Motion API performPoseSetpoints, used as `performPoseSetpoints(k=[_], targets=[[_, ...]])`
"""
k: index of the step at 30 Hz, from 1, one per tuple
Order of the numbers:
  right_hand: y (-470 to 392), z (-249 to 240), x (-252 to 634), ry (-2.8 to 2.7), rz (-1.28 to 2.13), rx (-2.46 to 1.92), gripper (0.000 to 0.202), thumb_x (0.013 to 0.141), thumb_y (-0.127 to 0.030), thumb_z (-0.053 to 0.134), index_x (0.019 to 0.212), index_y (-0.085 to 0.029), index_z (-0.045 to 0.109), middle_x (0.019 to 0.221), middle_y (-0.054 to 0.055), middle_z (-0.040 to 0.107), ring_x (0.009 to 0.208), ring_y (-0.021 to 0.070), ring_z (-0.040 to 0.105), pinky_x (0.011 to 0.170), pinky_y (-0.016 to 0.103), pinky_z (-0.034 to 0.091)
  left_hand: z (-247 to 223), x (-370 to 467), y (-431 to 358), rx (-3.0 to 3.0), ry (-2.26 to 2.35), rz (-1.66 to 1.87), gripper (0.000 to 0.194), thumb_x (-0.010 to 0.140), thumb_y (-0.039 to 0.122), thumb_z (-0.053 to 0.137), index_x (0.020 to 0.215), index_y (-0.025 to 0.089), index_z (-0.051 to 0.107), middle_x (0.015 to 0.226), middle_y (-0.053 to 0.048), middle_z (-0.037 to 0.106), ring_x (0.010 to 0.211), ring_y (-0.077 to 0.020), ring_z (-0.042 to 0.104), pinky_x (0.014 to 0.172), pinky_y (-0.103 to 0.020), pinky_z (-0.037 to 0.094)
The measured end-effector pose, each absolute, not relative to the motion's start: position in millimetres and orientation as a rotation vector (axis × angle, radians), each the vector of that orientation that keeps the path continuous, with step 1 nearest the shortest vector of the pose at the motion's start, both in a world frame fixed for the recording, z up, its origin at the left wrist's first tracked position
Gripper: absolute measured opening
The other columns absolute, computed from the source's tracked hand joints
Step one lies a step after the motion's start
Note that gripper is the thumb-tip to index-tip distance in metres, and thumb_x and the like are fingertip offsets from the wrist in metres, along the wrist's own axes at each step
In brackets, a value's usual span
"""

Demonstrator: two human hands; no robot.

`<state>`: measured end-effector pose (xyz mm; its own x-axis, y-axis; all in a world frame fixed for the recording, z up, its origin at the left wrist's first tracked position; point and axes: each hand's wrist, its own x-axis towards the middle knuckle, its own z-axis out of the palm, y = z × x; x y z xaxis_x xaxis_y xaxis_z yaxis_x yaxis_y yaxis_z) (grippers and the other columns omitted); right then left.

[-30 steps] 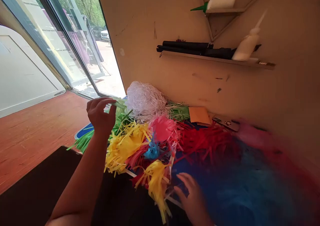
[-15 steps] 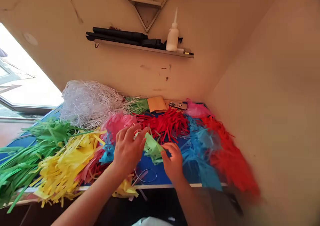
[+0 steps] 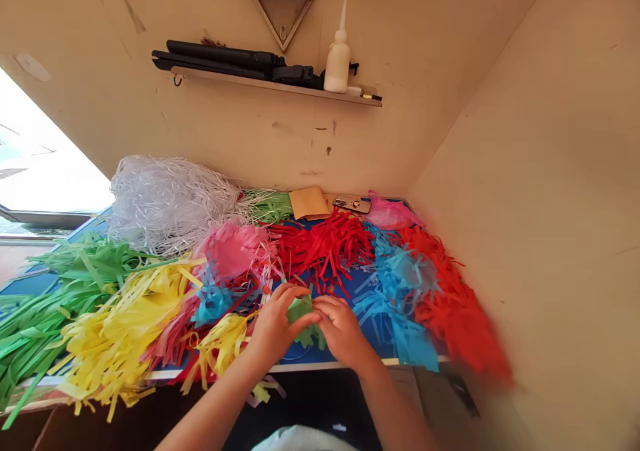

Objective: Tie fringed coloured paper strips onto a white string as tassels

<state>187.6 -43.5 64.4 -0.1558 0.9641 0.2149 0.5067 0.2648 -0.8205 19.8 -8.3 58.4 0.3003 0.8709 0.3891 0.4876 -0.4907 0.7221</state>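
A light green fringed paper piece (image 3: 300, 311) is held between my two hands over the front middle of the blue table. My left hand (image 3: 281, 321) pinches its left and upper side, the thumb pointing to the right. On its right side my right hand (image 3: 340, 328) has fingers and thumb closed on the edge. The fingertips of both hands nearly meet. Green fringe hangs below the fingers. Just left of my left hand lies a yellow fringed bunch (image 3: 223, 341), and behind my hands is a red fringed bunch (image 3: 330, 244).
Fringed paper piles lie around: green (image 3: 45, 324), yellow (image 3: 125, 324), pink (image 3: 237, 251), blue (image 3: 400, 284) and red (image 3: 460, 311). White strands (image 3: 167, 201), a brown envelope (image 3: 310, 203) and a phone (image 3: 351, 204) sit at the back. A wall shelf (image 3: 280, 86) holds a bottle (image 3: 337, 63).
My hands have come closer together, the left one moving down and right. The green paper is now gathered smaller between them. The view has shifted slightly.
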Motion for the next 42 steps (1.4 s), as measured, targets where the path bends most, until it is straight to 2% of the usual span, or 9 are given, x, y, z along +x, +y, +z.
performPoseSetpoints(k=[6,10,15,20,23,27,31,36,42], targets=[[-43,69,196,-1.779,0.869,-1.301,0.031,0.095,-0.03,0.051,0.071,-0.021,0.067,0.081,0.001,0.069,0.08,0.0162,0.064,0.075,0.028,0.044,61,9,-4,2.11,1.146,1.004,0.013,0.086,0.027,0.061,0.097,0.024,0.067,0.085,0.0,0.071,0.08,-0.0168,0.067,0.077,-0.03,0.053],[-40,72,197,-1.77,0.619,-1.397,0.021,0.095,-0.024,0.051,0.084,-0.022,0.069,0.09,0.002,0.073,0.087,0.0173,0.065,0.081,0.03,0.042,73,3,-6,2.156,1.133,0.986,0.02,0.087,0.022,0.053,0.101,0.024,0.068,0.092,-0.003,0.07,0.085,-0.0176,0.067,0.078,-0.03,0.053],[-38,83,191,-2.02,0.145,-1.454,0.011,0.092,-0.02,0.059,0.086,-0.023,0.068,0.089,0.002,0.074,0.086,0.02,0.064,0.086,0.039,0.036,84,18,-14,2.333,1.235,0.933,0.047,0.075,0.017,0.058,0.121,0.022,0.06,0.128,-0.011,0.062,0.119,-0.0271,0.056,0.105,-0.05,0.04],[-62,93,190,-1.861,-0.013,-1.414,0.022,0.092,-0.02,0.056,0.11,-0.027,0.066,0.104,0.007,0.071,0.1,0.0252,0.061,0.092,0.046,0.039,68,19,-4,2.405,1.362,0.715,0.031,0.09,0.018,0.044,0.107,0.023,0.069,0.112,-0.007,0.074,0.108,-0.0252,0.067,0.105,-0.053,0.039],[-76,85,169,-1.783,0.31,-1.256,0.025,0.093,-0.033,0.056,0.116,-0.026,0.063,0.107,0.009,0.069,0.104,0.0262,0.061,0.092,0.043,0.045,75,9,2,2.458,1.372,0.646,0.033,0.094,0.023,0.04,0.111,0.021,0.068,0.11,-0.009,0.074,0.102,-0.0251,0.07,0.102,-0.05,0.044],[-67,64,126,-1.633,0.952,-1.006,0.07,0.084,-0.071,0.049,0.134,-0.022,0.051,0.123,0.012,0.062,0.114,0.0301,0.057,0.097,0.044,0.046,121,-8,-7,2.768,1.296,0.602,0.036,0.088,0.018,0.045,0.117,0.021,0.066,0.125,-0.011,0.067,0.119,-0.0279,0.061,0.109,-0.053,0.037],[-50,48,106,-1.256,1.247,-0.637,0.085,0.075,-0.087,0.036,0.128,-0.025,0.057,0.112,0.012,0.066,0.113,0.0319,0.057,0.094,0.049,0.046,144,-21,-27,2.994,1.073,0.518,0.041,0.087,0.021,0.046,0.126,0.026,0.06,0.132,-0.006,0.064,0.122,-0.0254,0.059,0.107,-0.048,0.04],[-40,37,153,-0.845,1.238,-0.739,0.086,0.081,-0.085,0.014,0.118,-0.027,0.065,0.104,0.013,0.07,0.114,0.031,0.059,0.1,0.054,0.04,74,-12,-31,3.084,1.021,0.528,0.042,0.089,0.013,0.043,0.126,0.021,0.06,0.132,-0.007,0.063,0.125,-0.0261,0.056,0.104,-0.045,0.043],[-49,22,262,-0.645,1.036,-1.145,0.059,0.081,-0.062,0.058,0.125,-0.023,0.056,0.116,0.013,0.068,0.113,0.0326,0.061,0.097,0.057,0.044,-17,31,-35,2.859,1.038,0.331,0.04,0.085,0.007,0.047,0.119,0.016,0.065,0.13,-0.012,0.063,0.124,-0.0263,0.057,0.102,-0.042,0.047]])
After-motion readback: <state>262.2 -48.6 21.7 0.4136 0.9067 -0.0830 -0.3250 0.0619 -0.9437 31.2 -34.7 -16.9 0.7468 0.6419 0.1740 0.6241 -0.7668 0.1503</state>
